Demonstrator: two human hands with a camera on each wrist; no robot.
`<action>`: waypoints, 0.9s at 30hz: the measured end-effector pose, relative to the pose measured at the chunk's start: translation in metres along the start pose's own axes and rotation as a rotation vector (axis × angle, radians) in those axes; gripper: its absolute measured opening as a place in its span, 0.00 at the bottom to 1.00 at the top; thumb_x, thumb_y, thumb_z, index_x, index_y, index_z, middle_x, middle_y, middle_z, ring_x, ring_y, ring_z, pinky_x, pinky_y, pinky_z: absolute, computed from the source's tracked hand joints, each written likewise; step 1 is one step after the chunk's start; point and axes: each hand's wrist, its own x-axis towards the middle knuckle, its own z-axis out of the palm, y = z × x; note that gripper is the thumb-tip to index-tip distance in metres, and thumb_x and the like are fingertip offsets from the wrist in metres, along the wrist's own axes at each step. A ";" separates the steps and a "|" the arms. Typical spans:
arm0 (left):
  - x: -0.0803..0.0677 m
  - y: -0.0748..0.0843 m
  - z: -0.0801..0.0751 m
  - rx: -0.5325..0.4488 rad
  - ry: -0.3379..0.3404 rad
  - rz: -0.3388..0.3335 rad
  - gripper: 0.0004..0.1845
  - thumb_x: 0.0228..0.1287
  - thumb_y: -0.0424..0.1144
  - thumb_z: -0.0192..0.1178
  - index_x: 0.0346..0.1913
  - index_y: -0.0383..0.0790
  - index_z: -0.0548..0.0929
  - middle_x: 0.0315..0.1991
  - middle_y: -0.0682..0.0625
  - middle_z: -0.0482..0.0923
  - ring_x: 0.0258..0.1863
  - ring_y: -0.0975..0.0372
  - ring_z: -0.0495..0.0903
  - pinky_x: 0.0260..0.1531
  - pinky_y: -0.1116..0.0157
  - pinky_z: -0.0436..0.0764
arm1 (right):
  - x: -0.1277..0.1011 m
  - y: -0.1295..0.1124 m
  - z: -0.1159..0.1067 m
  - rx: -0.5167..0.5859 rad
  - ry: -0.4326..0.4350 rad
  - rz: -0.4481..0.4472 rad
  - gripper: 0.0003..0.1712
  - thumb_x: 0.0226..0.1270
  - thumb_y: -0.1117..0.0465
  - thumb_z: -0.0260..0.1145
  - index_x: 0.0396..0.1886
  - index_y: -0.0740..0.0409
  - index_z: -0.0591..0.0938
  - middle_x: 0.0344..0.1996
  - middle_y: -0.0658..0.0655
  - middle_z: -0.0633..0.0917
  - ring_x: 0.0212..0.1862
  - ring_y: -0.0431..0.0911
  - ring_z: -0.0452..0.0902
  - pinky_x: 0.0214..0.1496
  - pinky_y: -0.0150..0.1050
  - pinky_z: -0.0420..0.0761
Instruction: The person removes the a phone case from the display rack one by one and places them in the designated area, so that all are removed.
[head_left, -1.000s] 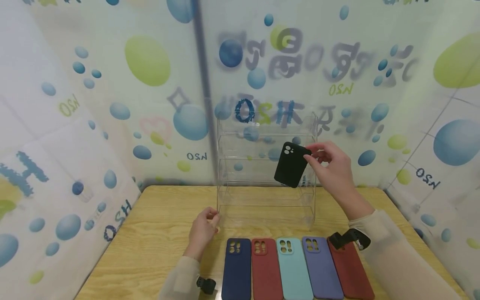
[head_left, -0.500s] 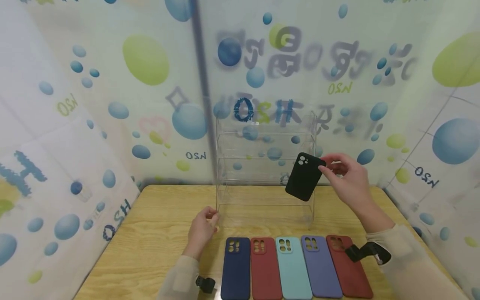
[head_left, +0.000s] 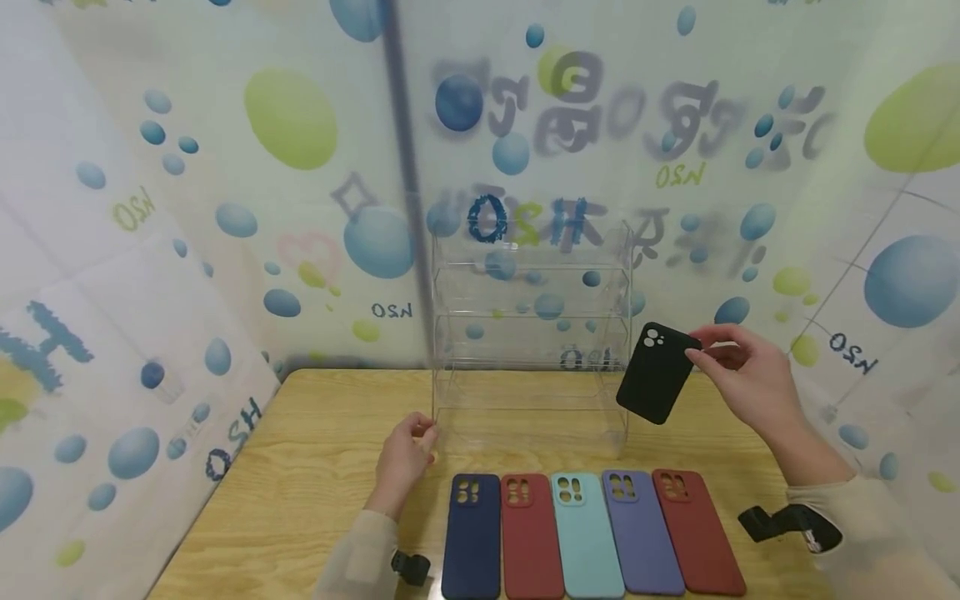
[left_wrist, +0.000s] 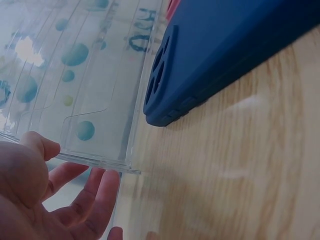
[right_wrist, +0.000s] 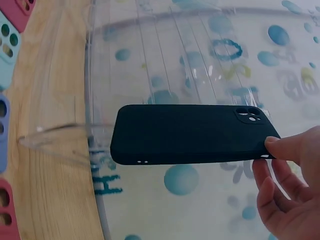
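My right hand (head_left: 753,379) pinches a black phone case (head_left: 656,375) by its upper right corner, between thumb and fingers. The case hangs tilted in the air, just right of a clear tiered display rack (head_left: 528,408) that stands on the table. In the right wrist view the black case (right_wrist: 190,132) shows its camera cutout end nearest the fingers. My left hand (head_left: 405,458) is at the rack's lower left side. In the left wrist view, the left hand's thumb and fingers (left_wrist: 102,200) lie on either side of the rack's clear side panel (left_wrist: 95,162), gripping its edge.
Several phone cases lie in a row before the rack: dark blue (head_left: 472,542), red (head_left: 532,542), light turquoise (head_left: 588,542), purple (head_left: 645,537) and another red case (head_left: 701,537). The wooden table (head_left: 300,492) meets a patterned curtain (head_left: 337,333) behind and at the sides.
My right hand has moved right and down with the black phone case, from in front of the rack to beside its right edge. My left hand has stayed on the rack's left side.
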 end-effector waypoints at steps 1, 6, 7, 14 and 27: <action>0.000 0.000 0.000 0.000 -0.001 0.000 0.08 0.77 0.42 0.59 0.48 0.43 0.82 0.50 0.42 0.84 0.26 0.59 0.84 0.20 0.65 0.75 | -0.001 0.004 -0.004 -0.016 -0.010 0.011 0.16 0.73 0.52 0.69 0.55 0.54 0.84 0.44 0.50 0.82 0.35 0.17 0.76 0.33 0.25 0.77; 0.000 0.000 0.002 0.006 -0.017 -0.004 0.08 0.78 0.42 0.58 0.49 0.43 0.82 0.51 0.43 0.84 0.25 0.59 0.83 0.20 0.65 0.75 | -0.007 0.027 -0.026 -0.101 -0.053 0.054 0.18 0.74 0.49 0.68 0.57 0.53 0.83 0.44 0.55 0.84 0.33 0.17 0.75 0.29 0.31 0.74; 0.000 0.000 0.003 0.008 -0.019 -0.002 0.08 0.78 0.42 0.58 0.49 0.43 0.82 0.51 0.43 0.84 0.25 0.60 0.83 0.20 0.65 0.75 | -0.008 0.031 -0.030 -0.117 -0.060 0.053 0.18 0.74 0.50 0.68 0.57 0.53 0.83 0.43 0.56 0.84 0.33 0.17 0.75 0.29 0.32 0.73; -0.001 0.001 0.002 0.021 -0.004 0.001 0.08 0.77 0.42 0.58 0.49 0.43 0.82 0.51 0.42 0.85 0.25 0.61 0.84 0.20 0.64 0.75 | -0.014 0.058 -0.046 -0.170 -0.163 0.073 0.19 0.74 0.52 0.69 0.57 0.56 0.82 0.47 0.61 0.83 0.35 0.14 0.72 0.31 0.29 0.76; 0.000 0.001 0.000 0.011 0.003 -0.006 0.08 0.76 0.43 0.59 0.49 0.43 0.83 0.51 0.42 0.85 0.26 0.60 0.85 0.22 0.65 0.75 | -0.024 0.102 -0.070 -0.226 -0.452 0.116 0.20 0.71 0.57 0.71 0.56 0.66 0.82 0.43 0.59 0.83 0.36 0.34 0.83 0.33 0.34 0.83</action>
